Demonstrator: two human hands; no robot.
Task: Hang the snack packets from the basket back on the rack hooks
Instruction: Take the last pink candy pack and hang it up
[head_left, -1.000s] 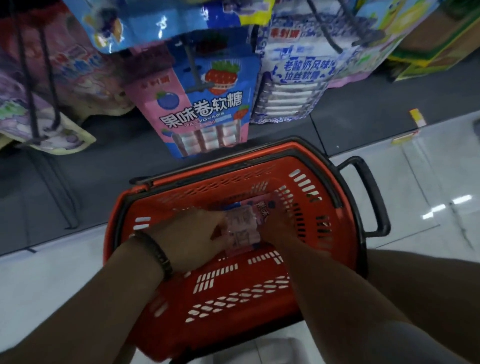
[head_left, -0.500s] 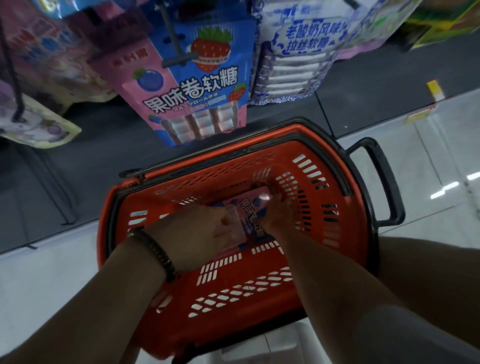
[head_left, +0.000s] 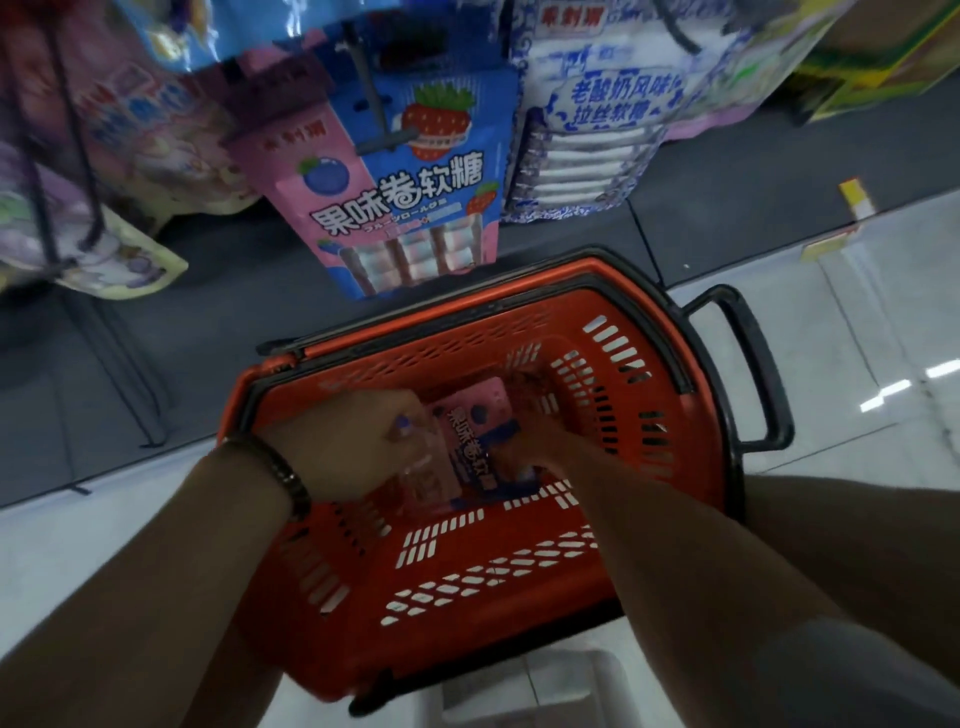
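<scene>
Reaching down into a red shopping basket (head_left: 519, 587), a person has both hands on one pink and blue snack packet (head_left: 475, 441). The left hand (head_left: 353, 441), a dark bracelet (head_left: 283, 473) at its wrist, curls around the packet's left edge with the knuckles up. The right hand (head_left: 540, 441) grips the right edge, though blur hides how its fingers sit. Both forearms slant down and inward from the lower corners, meeting low inside the basket, where the packet stands tilted just above the slotted floor. The basket sits on a pale tiled floor (head_left: 857, 338) with its black handles (head_left: 753, 364) folded down. Just beyond its far rim hangs a matching packet (head_left: 410, 202), pink and blue with a strawberry and a blueberry, on a dark rack hook (head_left: 371, 104). A blue and white packet (head_left: 587, 140) hangs to its right, and purple ones (head_left: 104, 197) to the left. The likely trouble from here: the slick film could slip from an edge grip during the lift, or a corner could catch on the basket's slots. The hang hole at the top of the held packet cannot be seen, so it might miss the hook or crumple against it.
</scene>
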